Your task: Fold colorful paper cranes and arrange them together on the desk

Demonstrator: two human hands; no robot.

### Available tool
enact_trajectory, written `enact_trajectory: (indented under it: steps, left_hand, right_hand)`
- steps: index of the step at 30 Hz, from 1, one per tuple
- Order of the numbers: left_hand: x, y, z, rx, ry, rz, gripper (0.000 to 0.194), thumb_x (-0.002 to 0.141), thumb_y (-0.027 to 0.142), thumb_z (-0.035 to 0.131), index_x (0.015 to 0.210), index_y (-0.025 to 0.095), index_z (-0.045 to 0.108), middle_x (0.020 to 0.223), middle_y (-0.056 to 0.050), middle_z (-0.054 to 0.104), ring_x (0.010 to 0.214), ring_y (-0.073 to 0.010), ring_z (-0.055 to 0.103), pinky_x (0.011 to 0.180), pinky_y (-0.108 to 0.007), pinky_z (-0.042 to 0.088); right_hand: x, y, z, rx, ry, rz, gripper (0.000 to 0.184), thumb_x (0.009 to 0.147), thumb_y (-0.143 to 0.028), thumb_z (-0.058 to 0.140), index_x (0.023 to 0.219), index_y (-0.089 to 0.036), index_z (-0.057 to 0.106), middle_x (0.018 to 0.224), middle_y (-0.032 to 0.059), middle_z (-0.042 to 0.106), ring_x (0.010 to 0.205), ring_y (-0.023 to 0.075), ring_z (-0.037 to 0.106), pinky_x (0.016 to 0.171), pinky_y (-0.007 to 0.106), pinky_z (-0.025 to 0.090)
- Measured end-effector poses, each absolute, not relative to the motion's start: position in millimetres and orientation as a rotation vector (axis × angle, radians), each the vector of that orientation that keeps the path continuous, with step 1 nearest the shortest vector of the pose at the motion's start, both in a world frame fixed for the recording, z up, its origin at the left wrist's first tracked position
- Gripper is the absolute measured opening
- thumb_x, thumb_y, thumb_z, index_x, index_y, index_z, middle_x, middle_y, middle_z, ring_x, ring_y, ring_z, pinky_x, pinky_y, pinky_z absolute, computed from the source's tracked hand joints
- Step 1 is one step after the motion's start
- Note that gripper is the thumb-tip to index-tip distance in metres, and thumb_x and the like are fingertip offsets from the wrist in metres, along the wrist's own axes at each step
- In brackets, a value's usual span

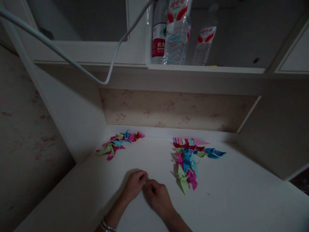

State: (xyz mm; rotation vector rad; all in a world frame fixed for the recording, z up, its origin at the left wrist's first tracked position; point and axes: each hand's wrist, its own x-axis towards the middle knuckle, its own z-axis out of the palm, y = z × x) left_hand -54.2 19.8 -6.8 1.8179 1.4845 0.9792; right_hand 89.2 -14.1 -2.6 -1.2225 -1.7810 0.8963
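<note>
Above the tabletop, an open shelf holds three clear plastic bottles. The left bottle has a red and white label and stands just beside the middle bottle, which overlaps it in view and also has a red and white label. The right bottle, labelled in the same colours, is set apart from those two. How full they are is hard to tell. A bit of something yellow shows at the shelf's lip. A white cable crosses in front of the cabinet.

Both hands are over the middle of the tabletop, close together, fingers curled in and the grip narrow. The left hand and the right hand meet or nearly meet at the fingertips; whether anything small is pinched there cannot be told. A bracelet circles the left wrist.

Folded paper cranes lie in two groups. The left cranes, lime, magenta, light blue, yellow and red, are heaped near the tabletop's back left corner. The right cranes start near the back edge, right of its middle, in tightly packed rows of pink, red and blue; lime and magenta ones lie nearest the right hand, apart from it.
</note>
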Motion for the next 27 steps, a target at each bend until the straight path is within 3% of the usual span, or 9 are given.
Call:
enact_trajectory:
  steps: [27]
  left_hand:
    - [-54, 17, -5, 1.852, 1.534, 0.977, 0.031, 0.086, 0.036, 0.043, 0.073, 0.018, 0.065, 0.071, -0.001, 0.065, 0.069, -0.0156, 0.058, 0.064, -0.022, 0.043]
  right_hand:
    - [101, -14, -6, -1.147, -1.907, 0.827, 0.023, 0.085, -0.016, 0.045, 0.079, -0.022, 0.066, 0.069, -0.0018, 0.066, 0.062, 0.0120, 0.059, 0.059, 0.019, 0.039]
